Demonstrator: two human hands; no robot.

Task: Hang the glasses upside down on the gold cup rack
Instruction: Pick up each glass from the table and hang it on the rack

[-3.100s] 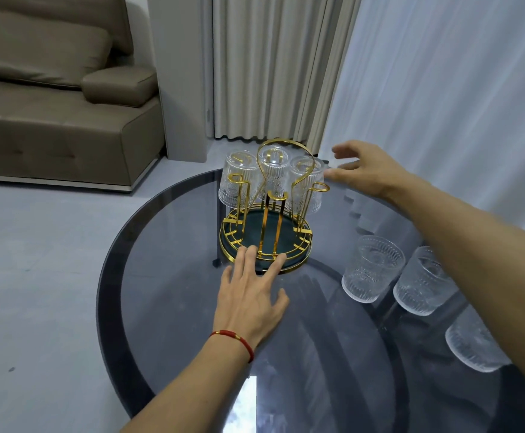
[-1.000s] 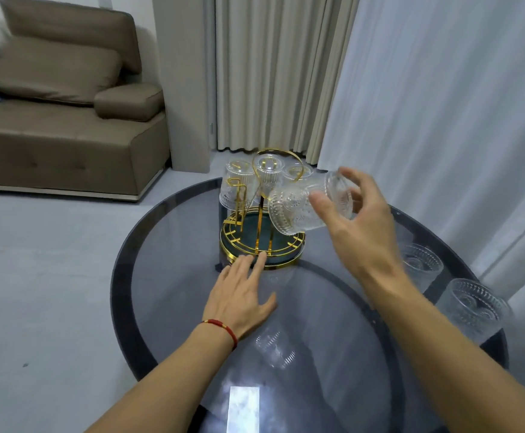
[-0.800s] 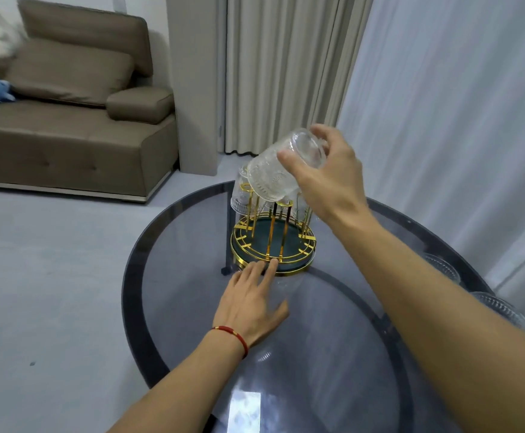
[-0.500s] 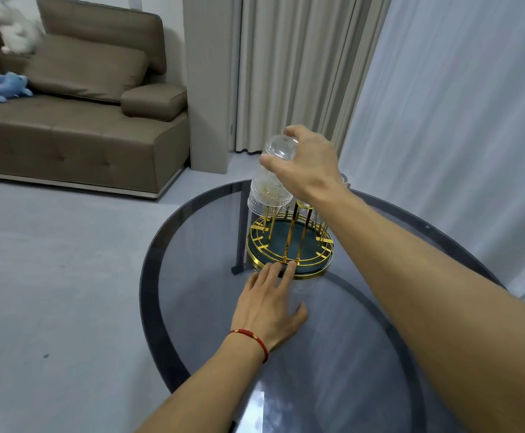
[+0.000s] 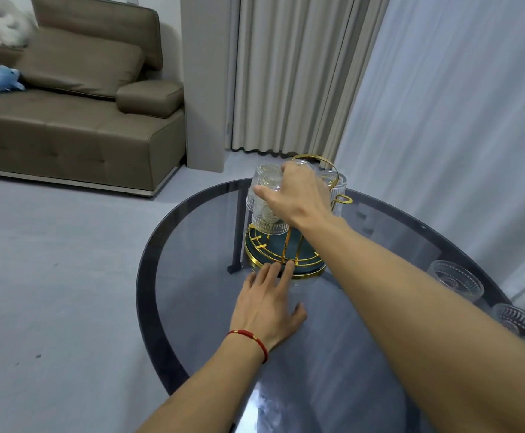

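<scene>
The gold cup rack (image 5: 286, 259) with a dark green base stands on the round glass table (image 5: 192, 276). My right hand (image 5: 295, 198) grips a clear ribbed glass (image 5: 262, 210) upside down over the rack's left front side, its rim just above the base. Another inverted glass (image 5: 337, 189) hangs at the rack's back right; others are hidden behind my hand. My left hand (image 5: 267, 307) lies flat on the table, fingers spread, fingertips touching the rack's base rim. Two upright glasses (image 5: 456, 281) (image 5: 520, 321) stand at the table's right edge.
A brown sofa (image 5: 77, 120) with a blue soft toy (image 5: 0, 79) stands at the left across a grey floor. Beige curtains (image 5: 292, 73) and white sheer curtains (image 5: 457, 120) hang close behind and to the right of the table.
My right hand picked up a glass from the table's right side, turned it upside down and lowered it onto the rack's left front. My left hand stayed at the rack's base.
</scene>
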